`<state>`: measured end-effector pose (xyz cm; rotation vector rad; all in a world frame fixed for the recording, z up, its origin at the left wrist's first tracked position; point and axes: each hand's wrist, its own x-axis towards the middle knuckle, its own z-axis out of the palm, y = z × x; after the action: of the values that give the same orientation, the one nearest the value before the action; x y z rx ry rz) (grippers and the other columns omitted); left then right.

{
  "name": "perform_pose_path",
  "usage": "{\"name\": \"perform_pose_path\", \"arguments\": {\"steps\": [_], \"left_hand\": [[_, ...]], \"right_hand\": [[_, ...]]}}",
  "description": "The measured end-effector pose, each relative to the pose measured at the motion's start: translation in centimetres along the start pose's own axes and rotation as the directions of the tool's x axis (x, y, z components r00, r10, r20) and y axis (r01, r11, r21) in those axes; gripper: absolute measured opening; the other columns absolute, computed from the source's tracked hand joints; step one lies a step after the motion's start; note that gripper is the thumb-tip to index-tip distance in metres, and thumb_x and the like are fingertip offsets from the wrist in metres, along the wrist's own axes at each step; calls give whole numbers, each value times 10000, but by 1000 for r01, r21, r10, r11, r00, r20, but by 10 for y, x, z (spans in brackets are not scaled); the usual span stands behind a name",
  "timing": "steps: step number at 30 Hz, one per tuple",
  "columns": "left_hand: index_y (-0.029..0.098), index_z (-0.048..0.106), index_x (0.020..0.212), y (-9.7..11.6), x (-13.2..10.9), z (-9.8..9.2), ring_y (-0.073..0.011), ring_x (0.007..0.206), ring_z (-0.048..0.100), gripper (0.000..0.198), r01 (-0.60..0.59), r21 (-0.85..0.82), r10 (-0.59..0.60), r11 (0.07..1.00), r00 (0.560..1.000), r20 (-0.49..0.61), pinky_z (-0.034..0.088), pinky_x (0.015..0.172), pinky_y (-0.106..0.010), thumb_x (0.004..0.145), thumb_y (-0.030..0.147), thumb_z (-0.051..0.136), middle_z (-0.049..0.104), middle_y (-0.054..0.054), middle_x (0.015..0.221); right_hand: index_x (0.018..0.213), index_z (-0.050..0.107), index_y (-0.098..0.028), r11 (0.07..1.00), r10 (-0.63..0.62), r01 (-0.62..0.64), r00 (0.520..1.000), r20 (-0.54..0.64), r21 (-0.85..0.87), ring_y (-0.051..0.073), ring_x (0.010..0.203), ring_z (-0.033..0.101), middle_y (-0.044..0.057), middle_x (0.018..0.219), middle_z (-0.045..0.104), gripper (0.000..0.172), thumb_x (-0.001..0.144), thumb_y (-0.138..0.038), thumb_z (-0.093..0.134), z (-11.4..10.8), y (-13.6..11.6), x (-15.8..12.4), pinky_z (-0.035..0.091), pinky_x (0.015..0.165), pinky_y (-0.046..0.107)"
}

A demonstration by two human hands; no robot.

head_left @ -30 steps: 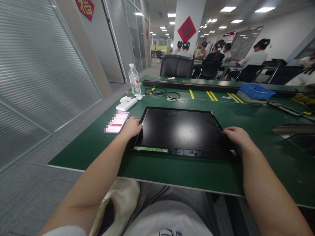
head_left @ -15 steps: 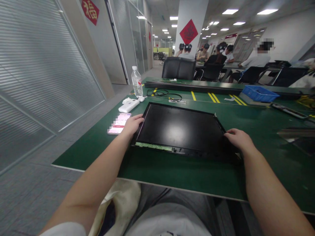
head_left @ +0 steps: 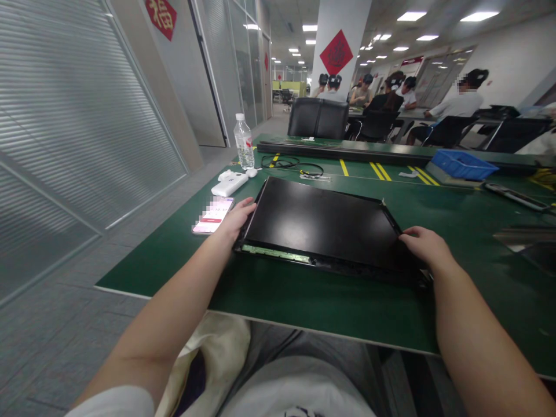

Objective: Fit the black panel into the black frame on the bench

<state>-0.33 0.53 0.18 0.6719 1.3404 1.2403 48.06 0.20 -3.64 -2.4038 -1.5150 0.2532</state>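
Observation:
A flat black screen panel (head_left: pixel 324 223) lies face up over the green table (head_left: pixel 304 307), with a dark frame around it and a pale green strip (head_left: pixel 275 253) along its near left edge. My left hand (head_left: pixel 241 216) grips the panel's left side, its fingertips at the edge. At the right side, my right hand (head_left: pixel 421 243) pinches the edge between thumb and fingers. The undersides of both hands' grips are hidden.
Left of the panel are a lit phone (head_left: pixel 214 214), a white device (head_left: pixel 230 183) and a water bottle (head_left: pixel 244 142). Behind it lie a black cable (head_left: pixel 282 163) and a long black bar (head_left: pixel 343 152). A blue basket (head_left: pixel 464 164) stands back right. Several people sit farther off.
The screen panel's far left corner sits slightly higher against its frame, and more of the frame shows at the left edge. The view has shifted a little. Both hands remain at the sides.

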Motion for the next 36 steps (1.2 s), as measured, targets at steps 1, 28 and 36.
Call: {"name": "perform_pose_path", "arguments": {"steps": [1, 28, 36], "left_hand": [[227, 420, 1580, 0, -1, 0, -185, 618, 730, 826, 3, 6, -3, 1000, 1000, -12, 581, 578, -285, 844, 202, 796, 804, -71, 962], [94, 775, 1138, -2, -10, 8, -222, 730, 762, 352, -102, 35, 101, 994, 995, 25, 586, 584, -260, 796, 105, 696, 793, -86, 803], [125, 743, 1219, 0, -17, 2, -274, 990, 765, 531, -246, 18, 237, 969, 949, 208, 618, 869, -355, 697, 191, 811, 805, -118, 1088]], "right_hand": [[1015, 772, -224, 1000, 6, -6, 1000, 9, -1, 317, 822, 702, 141, 942, 750, 325, 800, -419, 626, -1, -1, -1, 540, 703, 407], [1031, 769, -225, 1000, -10, 10, 1000, 16, -10, 334, 931, 702, 138, 1006, 752, 337, 812, -427, 611, 0, -3, -2, 542, 782, 423], [1154, 771, -197, 989, 30, -24, 999, -39, 143, 322, 963, 700, 133, 1036, 756, 420, 797, -383, 654, -2, -8, -4, 542, 852, 419]]}}
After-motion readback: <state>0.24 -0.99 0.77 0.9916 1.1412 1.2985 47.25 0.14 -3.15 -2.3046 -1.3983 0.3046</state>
